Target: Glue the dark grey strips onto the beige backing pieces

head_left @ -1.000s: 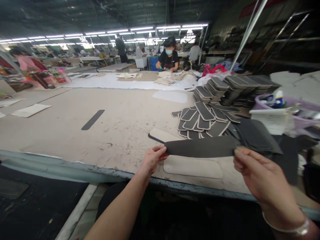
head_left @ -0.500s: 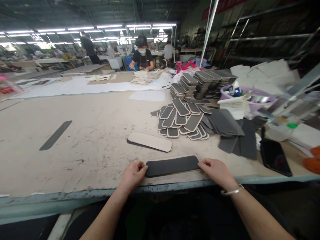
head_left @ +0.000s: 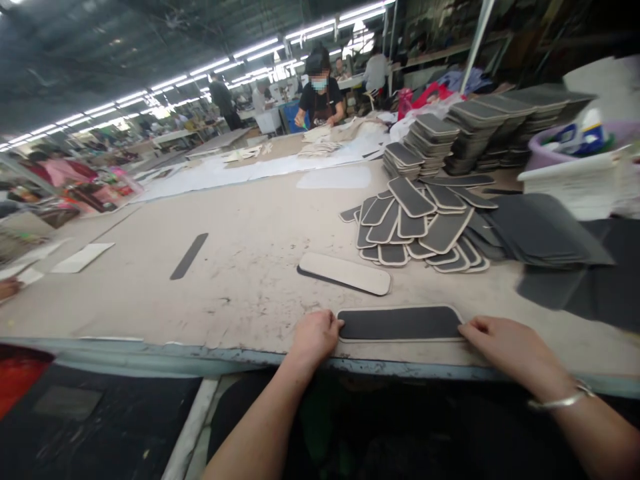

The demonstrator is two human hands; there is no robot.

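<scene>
A long dark grey strip with rounded corners lies on a slightly larger beige backing, together forming a layered panel [head_left: 400, 324] near the table's front edge. My left hand [head_left: 316, 337] pinches its left end between thumb and fingers. At the opposite end, my right hand [head_left: 505, 340], with a silver bangle on the wrist, has its thumb and fingers closed on the right corner. Just beyond lies a beige strip [head_left: 345, 272] with a dark strip showing beneath it. Farther right is a loose heap of grey panels with beige borders [head_left: 413, 223].
Tall stacks of grey panels [head_left: 480, 123] stand behind the heap. Flat dark sheets [head_left: 543, 230] and a purple basin [head_left: 543, 150] are at the right. A single dark strip [head_left: 189, 257] lies left on the table [head_left: 250, 220]. Across it a masked co-worker [head_left: 320, 93] handles pale pieces.
The dark strip has shifted on its beige backing, and a beige border now shows nearly all round. The view has turned left and tilted. Both hands stay at the panel's ends.
</scene>
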